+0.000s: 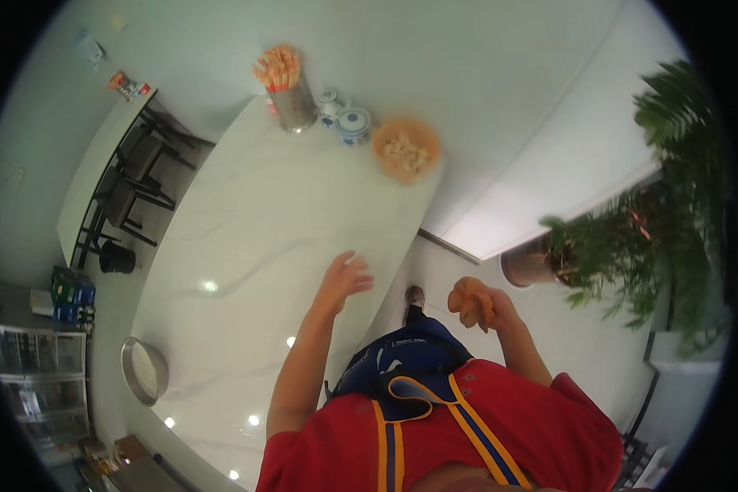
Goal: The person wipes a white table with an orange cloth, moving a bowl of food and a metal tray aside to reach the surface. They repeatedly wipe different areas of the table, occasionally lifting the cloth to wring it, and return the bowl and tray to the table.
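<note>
My left hand (344, 281) is raised over the near right edge of the white marble-patterned table (258, 227), fingers apart, holding nothing. My right hand (497, 307) is off the table's right side, above the floor, gripping a crumpled orange-brown cloth (470, 302). At the table's far corner stands an orange bowl (406, 150) with pale pieces in it, too blurred to name. Beside it are a blue-and-white lidded ceramic jar (352, 126) and a small matching pot (329, 109). Left of them, a metal container (293, 107) holds many wrapped chopsticks.
A round metal bowl (144, 371) with whitish contents sits at the table's left edge. Potted plants (621, 246) stand to the right beside a white wall. Stools (126, 200), a second table (98, 172) and a black bin (117, 257) are at the left.
</note>
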A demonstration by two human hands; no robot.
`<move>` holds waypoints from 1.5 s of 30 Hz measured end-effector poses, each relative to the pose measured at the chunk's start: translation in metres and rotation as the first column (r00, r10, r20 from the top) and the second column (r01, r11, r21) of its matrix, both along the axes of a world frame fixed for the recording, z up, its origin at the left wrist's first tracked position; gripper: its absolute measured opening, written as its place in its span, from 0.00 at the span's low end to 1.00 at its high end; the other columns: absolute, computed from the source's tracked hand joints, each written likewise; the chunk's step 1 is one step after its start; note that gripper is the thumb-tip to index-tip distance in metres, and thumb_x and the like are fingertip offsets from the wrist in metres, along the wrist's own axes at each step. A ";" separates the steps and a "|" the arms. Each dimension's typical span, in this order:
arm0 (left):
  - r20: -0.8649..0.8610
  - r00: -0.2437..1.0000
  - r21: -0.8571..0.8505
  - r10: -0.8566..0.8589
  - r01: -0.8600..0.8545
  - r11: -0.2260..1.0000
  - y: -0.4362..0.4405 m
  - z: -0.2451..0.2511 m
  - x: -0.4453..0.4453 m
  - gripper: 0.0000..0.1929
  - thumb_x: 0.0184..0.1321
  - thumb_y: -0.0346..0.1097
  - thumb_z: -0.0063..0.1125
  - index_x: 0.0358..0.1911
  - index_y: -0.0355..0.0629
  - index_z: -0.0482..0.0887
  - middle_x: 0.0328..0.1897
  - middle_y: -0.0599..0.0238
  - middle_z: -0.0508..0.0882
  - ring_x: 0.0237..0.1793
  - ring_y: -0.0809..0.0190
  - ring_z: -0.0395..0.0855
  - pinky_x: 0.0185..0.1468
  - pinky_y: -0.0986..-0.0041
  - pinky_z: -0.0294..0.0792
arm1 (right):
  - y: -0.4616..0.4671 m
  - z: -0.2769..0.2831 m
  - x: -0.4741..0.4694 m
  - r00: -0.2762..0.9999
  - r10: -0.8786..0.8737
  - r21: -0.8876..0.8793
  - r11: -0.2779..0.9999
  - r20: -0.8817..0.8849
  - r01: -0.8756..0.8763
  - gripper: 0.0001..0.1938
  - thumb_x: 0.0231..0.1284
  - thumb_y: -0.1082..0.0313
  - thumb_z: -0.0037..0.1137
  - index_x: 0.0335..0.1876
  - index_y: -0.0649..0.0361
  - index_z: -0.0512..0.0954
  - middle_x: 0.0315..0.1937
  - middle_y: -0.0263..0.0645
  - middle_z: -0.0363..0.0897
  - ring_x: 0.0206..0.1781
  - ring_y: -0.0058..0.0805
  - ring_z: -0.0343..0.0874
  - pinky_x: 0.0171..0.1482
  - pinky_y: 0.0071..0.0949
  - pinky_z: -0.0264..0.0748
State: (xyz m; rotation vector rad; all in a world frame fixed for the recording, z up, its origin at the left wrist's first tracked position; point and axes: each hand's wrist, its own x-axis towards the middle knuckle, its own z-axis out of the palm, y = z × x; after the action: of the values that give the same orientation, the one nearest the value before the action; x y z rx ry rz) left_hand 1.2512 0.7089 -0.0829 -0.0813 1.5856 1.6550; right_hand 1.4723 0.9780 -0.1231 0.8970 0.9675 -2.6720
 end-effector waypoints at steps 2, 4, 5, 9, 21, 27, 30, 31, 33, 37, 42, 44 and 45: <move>-0.001 0.997 -0.010 0.073 -0.073 0.997 0.041 -0.003 -0.020 0.35 0.62 0.48 0.53 0.64 0.31 0.55 0.53 0.44 0.73 0.43 0.51 0.81 0.44 0.66 0.78 | 0.025 0.005 -0.033 0.999 0.035 -0.018 0.999 0.001 -0.035 0.14 0.63 0.66 0.39 0.45 0.67 0.73 0.39 0.45 0.77 0.41 0.33 0.78 0.44 0.29 0.76; 0.002 0.993 -0.025 0.119 -0.119 0.993 0.086 -0.008 -0.043 0.38 0.59 0.50 0.56 0.63 0.30 0.55 0.52 0.43 0.72 0.41 0.51 0.82 0.42 0.66 0.78 | 0.044 0.008 -0.060 0.995 0.089 -0.017 0.996 -0.055 -0.090 0.13 0.58 0.69 0.45 0.45 0.70 0.71 0.37 0.46 0.75 0.36 0.32 0.76 0.33 0.23 0.74; 0.008 0.992 -0.063 0.125 -0.124 0.990 0.106 -0.011 -0.054 0.38 0.59 0.50 0.56 0.63 0.29 0.55 0.52 0.43 0.72 0.40 0.51 0.82 0.41 0.67 0.79 | 0.053 0.009 -0.069 0.990 0.117 -0.006 0.993 -0.081 -0.118 0.14 0.56 0.71 0.49 0.45 0.71 0.70 0.36 0.46 0.74 0.34 0.31 0.76 0.27 0.20 0.73; 0.040 0.986 -0.207 0.164 -0.153 0.966 0.173 -0.026 -0.096 0.38 0.57 0.51 0.58 0.60 0.27 0.58 0.50 0.43 0.73 0.36 0.52 0.83 0.37 0.68 0.80 | 0.091 0.010 -0.098 0.898 0.401 -0.006 0.912 -0.179 -0.409 0.11 0.53 0.71 0.47 0.40 0.68 0.71 0.31 0.45 0.72 0.30 0.30 0.71 0.27 0.22 0.68; -0.019 0.992 -0.237 0.129 -0.129 0.963 0.177 -0.038 -0.112 0.22 0.55 0.32 0.44 0.55 0.32 0.68 0.43 0.48 0.81 0.36 0.50 0.84 0.30 0.66 0.79 | 0.141 0.008 -0.119 0.831 0.515 0.074 0.856 -0.212 -0.512 0.16 0.63 0.59 0.39 0.36 0.68 0.71 0.25 0.43 0.70 0.21 0.23 0.64 0.21 0.15 0.60; -0.245 0.889 -0.747 -0.386 0.081 0.660 0.113 0.042 -0.058 0.30 0.55 0.32 0.41 0.65 0.40 0.56 0.51 0.41 0.77 0.52 0.44 0.77 0.53 0.62 0.70 | 0.142 0.036 -0.130 0.929 0.338 0.358 0.857 0.148 -0.369 0.17 0.56 0.76 0.43 0.52 0.69 0.72 0.44 0.45 0.76 0.40 0.34 0.79 0.39 0.29 0.81; -0.181 0.839 -0.792 -0.513 0.185 0.582 0.081 0.068 -0.023 0.31 0.55 0.33 0.41 0.66 0.42 0.54 0.53 0.41 0.76 0.55 0.43 0.74 0.58 0.61 0.65 | 0.115 0.068 -0.140 0.833 0.552 0.723 0.562 0.033 -0.402 0.17 0.52 0.78 0.43 0.49 0.64 0.75 0.45 0.42 0.76 0.45 0.34 0.78 0.43 0.28 0.78; -0.160 0.855 -0.786 -0.494 0.192 0.588 0.073 0.070 -0.011 0.31 0.55 0.33 0.41 0.66 0.43 0.54 0.54 0.42 0.76 0.55 0.43 0.74 0.58 0.61 0.65 | 0.104 0.081 -0.144 0.737 0.676 0.878 0.363 -0.017 -0.313 0.18 0.50 0.79 0.43 0.48 0.62 0.77 0.45 0.41 0.76 0.45 0.35 0.78 0.44 0.29 0.77; -0.118 0.898 -0.761 -0.424 0.192 0.619 0.058 0.069 0.009 0.31 0.55 0.33 0.40 0.66 0.44 0.55 0.53 0.43 0.77 0.55 0.42 0.74 0.57 0.60 0.65 | 0.074 0.101 -0.146 0.522 0.853 0.991 0.086 -0.019 -0.105 0.19 0.45 0.80 0.44 0.45 0.59 0.78 0.46 0.42 0.75 0.48 0.36 0.76 0.47 0.31 0.75; -0.159 0.943 -0.777 -0.292 0.063 0.626 0.035 0.055 0.055 0.27 0.56 0.34 0.40 0.63 0.46 0.59 0.50 0.45 0.79 0.53 0.41 0.75 0.53 0.60 0.67 | 0.008 0.111 -0.148 0.193 0.967 0.969 -0.198 0.168 0.150 0.20 0.37 0.79 0.49 0.41 0.55 0.80 0.49 0.41 0.74 0.51 0.39 0.72 0.48 0.34 0.73; -0.181 0.941 -0.780 -0.286 0.039 0.624 0.008 0.055 0.084 0.21 0.57 0.36 0.42 0.55 0.43 0.62 0.44 0.43 0.80 0.45 0.40 0.78 0.47 0.57 0.69 | -0.038 0.085 -0.139 -0.028 0.919 0.861 -0.358 0.393 0.360 0.16 0.39 0.73 0.56 0.38 0.48 0.82 0.48 0.35 0.71 0.51 0.38 0.70 0.50 0.38 0.70; -0.196 0.923 -0.801 -0.330 0.043 0.597 0.006 0.060 0.091 0.20 0.57 0.37 0.43 0.53 0.42 0.62 0.42 0.43 0.80 0.43 0.39 0.78 0.45 0.57 0.69 | -0.047 0.072 -0.130 -0.034 0.927 0.846 -0.324 0.373 0.423 0.12 0.40 0.69 0.55 0.34 0.50 0.82 0.41 0.36 0.70 0.50 0.37 0.69 0.51 0.42 0.66; -0.215 0.910 -0.808 -0.356 0.039 0.588 0.004 0.063 0.095 0.19 0.57 0.37 0.43 0.52 0.42 0.62 0.40 0.43 0.81 0.42 0.39 0.79 0.44 0.56 0.70 | -0.051 0.066 -0.125 -0.041 0.933 0.838 -0.300 0.357 0.456 0.11 0.41 0.68 0.55 0.34 0.50 0.82 0.41 0.36 0.70 0.50 0.37 0.69 0.51 0.41 0.66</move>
State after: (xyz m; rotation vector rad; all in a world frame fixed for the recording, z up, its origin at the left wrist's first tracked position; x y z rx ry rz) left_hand 1.3466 0.7133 -0.0202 -0.0514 2.4265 0.6780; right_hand 1.3474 0.9272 -0.0567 -1.5216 2.5264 -0.4016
